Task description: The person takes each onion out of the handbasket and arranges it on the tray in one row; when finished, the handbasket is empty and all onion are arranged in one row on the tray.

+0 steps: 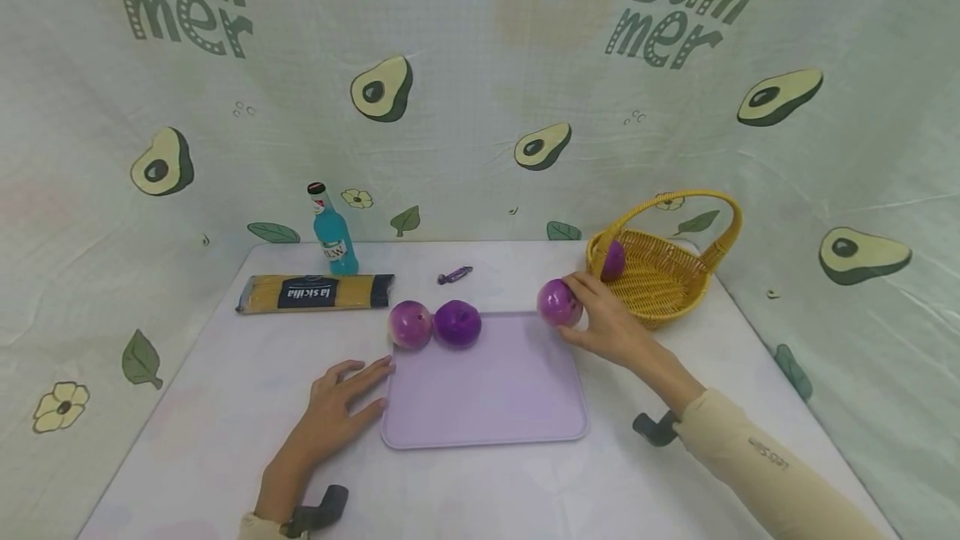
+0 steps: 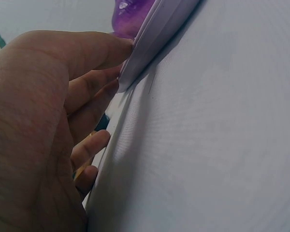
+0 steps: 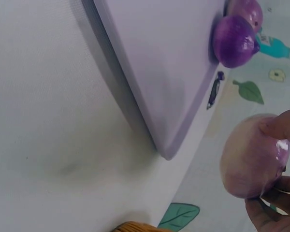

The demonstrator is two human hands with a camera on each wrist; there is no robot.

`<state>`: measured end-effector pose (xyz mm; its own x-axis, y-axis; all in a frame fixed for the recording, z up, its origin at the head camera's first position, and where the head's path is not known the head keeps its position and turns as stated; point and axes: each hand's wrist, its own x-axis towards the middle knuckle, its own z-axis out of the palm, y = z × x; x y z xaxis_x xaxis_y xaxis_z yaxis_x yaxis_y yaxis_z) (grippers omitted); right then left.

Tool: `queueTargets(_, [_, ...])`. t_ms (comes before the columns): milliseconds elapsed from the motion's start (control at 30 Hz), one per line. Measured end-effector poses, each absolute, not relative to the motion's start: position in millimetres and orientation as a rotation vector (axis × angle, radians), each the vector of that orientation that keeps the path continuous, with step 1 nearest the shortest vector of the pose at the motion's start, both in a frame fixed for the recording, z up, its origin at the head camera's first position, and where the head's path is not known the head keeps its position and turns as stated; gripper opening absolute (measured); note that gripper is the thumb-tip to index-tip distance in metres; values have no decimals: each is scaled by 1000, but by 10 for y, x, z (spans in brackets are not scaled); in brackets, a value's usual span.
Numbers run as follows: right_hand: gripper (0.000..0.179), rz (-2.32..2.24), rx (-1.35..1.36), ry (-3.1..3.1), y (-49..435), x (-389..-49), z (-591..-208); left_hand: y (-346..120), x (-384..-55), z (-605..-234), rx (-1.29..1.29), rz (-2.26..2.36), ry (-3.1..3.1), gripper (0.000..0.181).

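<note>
My right hand (image 1: 611, 327) pinches a pale purple onion (image 1: 559, 303) between thumb and fingers, above the far right corner of the lilac tray (image 1: 487, 398). In the right wrist view the held onion (image 3: 253, 157) is off the table, beyond the tray's corner. Two more onions sit side by side at the tray's far left corner: a pinkish one (image 1: 410, 325) and a dark purple one (image 1: 458, 323). At the tray's left edge is my left hand (image 1: 333, 411), its fingers extended and touching the rim (image 2: 140, 46). Another purple onion (image 1: 614, 261) lies in the yellow wicker basket (image 1: 660, 307).
A pack of spaghetti (image 1: 262, 293) lies at the back left, with a blue bottle (image 1: 335, 236) standing behind it. A small purple wrapped candy (image 1: 455, 275) lies behind the tray. A printed cloth (image 1: 465, 182) hangs along the table's back edge.
</note>
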<state>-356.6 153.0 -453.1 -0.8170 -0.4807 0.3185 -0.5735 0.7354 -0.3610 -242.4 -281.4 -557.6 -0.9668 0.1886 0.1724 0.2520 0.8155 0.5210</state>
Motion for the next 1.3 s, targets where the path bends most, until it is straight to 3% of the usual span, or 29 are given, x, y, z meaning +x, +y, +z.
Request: queueTargets(1300, [76, 670, 894, -2745, 1302, -3589, -4546, -2807, -2439, -5572, -347, -868, -2889, 53])
